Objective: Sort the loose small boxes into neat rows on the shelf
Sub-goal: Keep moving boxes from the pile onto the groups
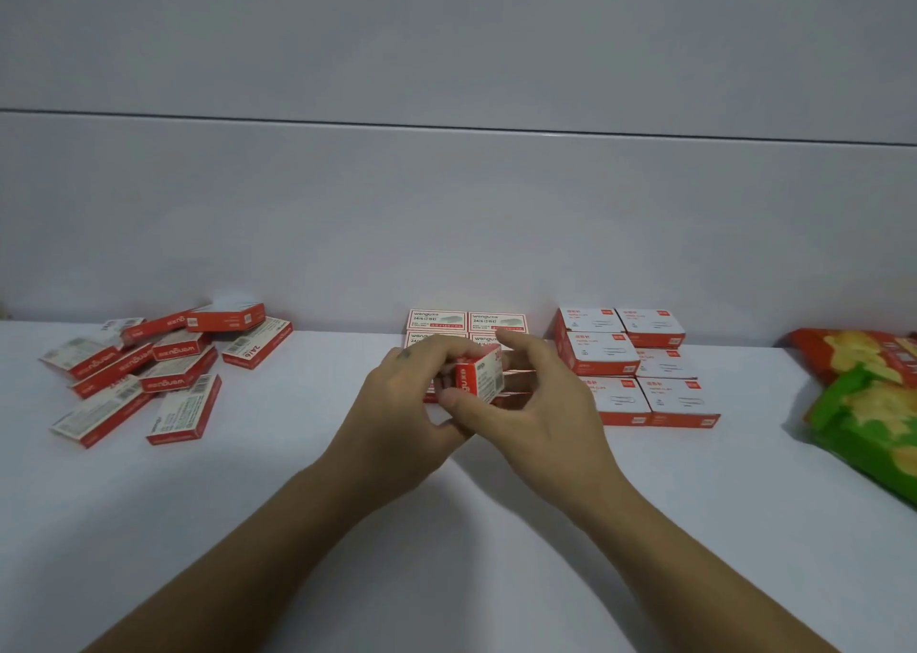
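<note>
A small red-and-white staple box [479, 375] is held tilted just above the white shelf [446, 528] at the centre. My left hand [402, 404] grips its left side, and my right hand [536, 404] pinches its right end between thumb and fingers. Behind the hands, a neat block of the same staple boxes [466, 322] lies flat against the back wall; its front rows are partly hidden. A loose pile of several staple boxes [154, 369] lies scattered at the left.
A tidy block of red-and-white paper clip boxes [635, 364] sits right of centre. Red and green snack bags [868, 394] lie at the right edge. A grey wall rises behind the shelf.
</note>
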The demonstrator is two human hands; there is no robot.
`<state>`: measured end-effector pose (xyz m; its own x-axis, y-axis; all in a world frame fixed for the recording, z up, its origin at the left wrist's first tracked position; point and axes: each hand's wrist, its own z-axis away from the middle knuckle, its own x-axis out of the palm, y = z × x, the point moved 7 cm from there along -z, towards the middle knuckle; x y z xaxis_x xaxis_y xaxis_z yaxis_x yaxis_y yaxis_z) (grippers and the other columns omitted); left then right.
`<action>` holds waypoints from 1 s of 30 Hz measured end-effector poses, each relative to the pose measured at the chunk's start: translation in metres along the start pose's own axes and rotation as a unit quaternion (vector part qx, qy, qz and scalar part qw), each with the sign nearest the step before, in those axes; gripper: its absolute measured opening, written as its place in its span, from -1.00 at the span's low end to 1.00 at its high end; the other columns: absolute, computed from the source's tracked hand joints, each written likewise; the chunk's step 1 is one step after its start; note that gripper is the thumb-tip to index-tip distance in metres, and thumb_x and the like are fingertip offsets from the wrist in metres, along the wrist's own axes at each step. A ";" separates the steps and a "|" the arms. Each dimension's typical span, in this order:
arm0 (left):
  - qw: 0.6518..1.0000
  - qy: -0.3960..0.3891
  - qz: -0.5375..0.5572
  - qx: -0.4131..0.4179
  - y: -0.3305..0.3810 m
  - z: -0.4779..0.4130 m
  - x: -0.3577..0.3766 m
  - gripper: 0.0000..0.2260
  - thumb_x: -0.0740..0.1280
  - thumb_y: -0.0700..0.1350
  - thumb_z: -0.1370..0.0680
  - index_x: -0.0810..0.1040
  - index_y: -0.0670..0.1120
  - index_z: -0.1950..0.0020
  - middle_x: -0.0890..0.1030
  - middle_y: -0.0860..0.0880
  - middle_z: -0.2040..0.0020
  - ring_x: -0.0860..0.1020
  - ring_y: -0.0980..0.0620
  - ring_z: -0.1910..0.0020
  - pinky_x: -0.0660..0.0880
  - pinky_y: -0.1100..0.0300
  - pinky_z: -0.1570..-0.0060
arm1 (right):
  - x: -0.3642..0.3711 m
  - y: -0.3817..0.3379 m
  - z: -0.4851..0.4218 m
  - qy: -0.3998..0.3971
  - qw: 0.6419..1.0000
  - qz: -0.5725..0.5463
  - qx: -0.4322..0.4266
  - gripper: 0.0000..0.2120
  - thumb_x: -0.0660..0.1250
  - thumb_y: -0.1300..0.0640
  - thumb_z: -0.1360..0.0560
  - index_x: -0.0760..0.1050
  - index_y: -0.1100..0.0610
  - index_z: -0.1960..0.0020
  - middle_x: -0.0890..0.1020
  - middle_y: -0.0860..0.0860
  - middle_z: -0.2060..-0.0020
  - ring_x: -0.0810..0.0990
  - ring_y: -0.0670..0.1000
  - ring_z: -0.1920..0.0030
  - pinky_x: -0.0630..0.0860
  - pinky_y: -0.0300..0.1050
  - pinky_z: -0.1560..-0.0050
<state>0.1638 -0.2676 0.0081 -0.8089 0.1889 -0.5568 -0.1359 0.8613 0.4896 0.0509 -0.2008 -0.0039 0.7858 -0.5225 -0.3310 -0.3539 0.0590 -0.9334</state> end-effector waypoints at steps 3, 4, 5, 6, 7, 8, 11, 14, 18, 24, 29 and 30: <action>1.000 -0.009 -0.024 0.010 -0.002 -0.003 -0.001 -0.61 0.41 0.11 -0.41 0.44 0.05 -0.17 0.52 0.13 -0.08 0.52 0.14 -0.02 0.57 0.10 0.04 | -0.001 0.005 -0.003 -0.043 0.995 -0.086 0.033 -0.39 0.58 0.03 -0.28 0.44 -0.01 -0.27 0.65 -0.13 0.02 0.66 -0.15 0.05 0.60 -0.28 0.08; 0.999 -0.018 -0.028 0.001 -0.006 -0.004 -0.001 -0.61 0.38 0.16 -0.41 0.44 0.06 -0.17 0.49 0.14 -0.08 0.49 0.18 -0.02 0.56 0.10 0.04 | 0.000 0.005 -0.003 -0.062 0.990 -0.118 0.039 -0.40 0.57 0.07 -0.30 0.45 0.01 -0.28 0.67 -0.09 0.01 0.67 -0.13 0.03 0.61 -0.23 0.05; 0.999 -0.027 -0.027 -0.013 -0.010 -0.005 -0.001 -0.60 0.37 0.19 -0.41 0.44 0.08 -0.18 0.47 0.13 -0.08 0.47 0.21 -0.03 0.55 0.13 0.03 | 0.001 0.004 -0.003 -0.080 0.985 -0.145 0.042 -0.44 0.55 0.11 -0.32 0.45 0.03 -0.28 0.68 -0.06 -0.01 0.68 -0.10 0.01 0.61 -0.18 0.00; 0.999 -0.036 -0.019 -0.030 -0.014 -0.006 -0.001 -0.59 0.36 0.21 -0.40 0.45 0.09 -0.18 0.48 0.12 -0.09 0.46 0.23 -0.04 0.53 0.20 0.00 | 0.002 0.003 -0.003 -0.098 0.979 -0.175 0.044 -0.48 0.52 0.14 -0.35 0.46 0.06 -0.27 0.69 -0.02 -0.02 0.68 -0.06 -0.02 0.60 -0.14 -0.05; 0.998 -0.044 -0.004 -0.048 -0.017 -0.006 -0.001 -0.60 0.39 0.20 -0.40 0.46 0.09 -0.17 0.50 0.11 -0.10 0.47 0.24 -0.05 0.50 0.28 -0.01 | 0.003 0.002 -0.003 -0.117 0.970 -0.206 0.047 -0.53 0.48 0.16 -0.38 0.48 0.10 -0.26 0.69 0.02 -0.02 0.67 -0.02 -0.04 0.60 -0.09 -0.09; 0.996 -0.054 0.017 -0.069 -0.020 -0.006 0.000 -0.61 0.43 0.15 -0.41 0.48 0.09 -0.17 0.52 0.12 -0.10 0.49 0.24 -0.05 0.46 0.35 0.00 | 0.003 0.001 -0.003 -0.133 0.961 -0.239 0.050 -0.59 0.44 0.16 -0.40 0.50 0.15 -0.24 0.70 0.06 -0.02 0.67 0.03 -0.06 0.60 -0.06 -0.11; 0.983 -0.075 0.088 -0.140 -0.023 -0.005 0.002 -0.66 0.51 -0.03 -0.41 0.48 0.09 -0.11 0.59 0.12 -0.05 0.54 0.22 -0.02 0.44 0.47 0.06 | 0.001 0.002 -0.006 -0.137 0.945 -0.289 0.066 -0.71 0.31 0.12 -0.50 0.57 0.26 -0.14 0.70 0.17 0.01 0.67 0.16 -0.04 0.60 -0.01 -0.10; 0.977 -0.048 0.122 -0.170 -0.022 -0.005 -0.003 -0.64 0.53 -0.11 -0.39 0.45 0.11 -0.07 0.63 0.14 -0.01 0.58 0.19 0.02 0.48 0.45 0.10 | -0.009 0.011 -0.014 -0.079 0.960 -0.259 0.076 -0.80 0.23 0.22 -0.59 0.60 0.27 -0.08 0.71 0.17 0.07 0.69 0.18 0.04 0.63 -0.03 0.01; 0.969 -0.034 0.155 -0.190 -0.019 -0.005 -0.007 -0.64 0.55 -0.17 -0.37 0.48 0.04 -0.06 0.66 0.15 0.06 0.62 0.19 0.08 0.50 0.45 0.18 | -0.013 0.011 -0.015 -0.046 0.966 -0.246 0.060 -0.80 0.24 0.27 -0.58 0.56 0.18 -0.16 0.72 0.14 0.07 0.70 0.17 0.08 0.63 0.06 0.00; 0.961 -0.040 0.176 -0.210 -0.018 -0.005 -0.008 -0.64 0.54 -0.18 -0.38 0.48 0.06 -0.05 0.69 0.11 0.14 0.65 0.18 0.14 0.48 0.47 0.22 | -0.018 0.009 -0.014 -0.004 0.972 -0.231 0.043 -0.78 0.27 0.32 -0.56 0.61 0.12 -0.10 0.71 0.09 0.05 0.70 0.10 0.04 0.64 0.08 -0.01; 0.954 -0.047 0.199 -0.221 -0.016 -0.005 -0.007 -0.64 0.52 -0.18 -0.39 0.48 0.06 -0.08 0.70 0.12 0.11 0.65 0.18 0.09 0.50 0.45 0.20 | -0.021 0.011 -0.015 0.013 0.976 -0.215 0.041 -0.78 0.28 0.31 -0.55 0.63 0.11 -0.09 0.71 0.09 0.02 0.69 0.07 0.01 0.63 0.00 -0.01; 0.952 -0.048 0.204 -0.224 -0.016 -0.005 -0.007 -0.64 0.52 -0.18 -0.40 0.48 0.05 -0.09 0.70 0.12 0.10 0.65 0.18 0.09 0.50 0.45 0.20 | -0.021 0.010 -0.015 0.013 0.976 -0.213 0.040 -0.78 0.28 0.31 -0.55 0.63 0.11 -0.09 0.71 0.08 0.02 0.69 0.06 0.02 0.64 -0.03 0.01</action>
<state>0.1687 -0.2852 0.0068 -0.7936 0.5249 -0.3077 -0.0700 0.4236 0.9032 0.0231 -0.2018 -0.0046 0.8396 -0.5353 0.0927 0.0444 -0.1024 -0.9938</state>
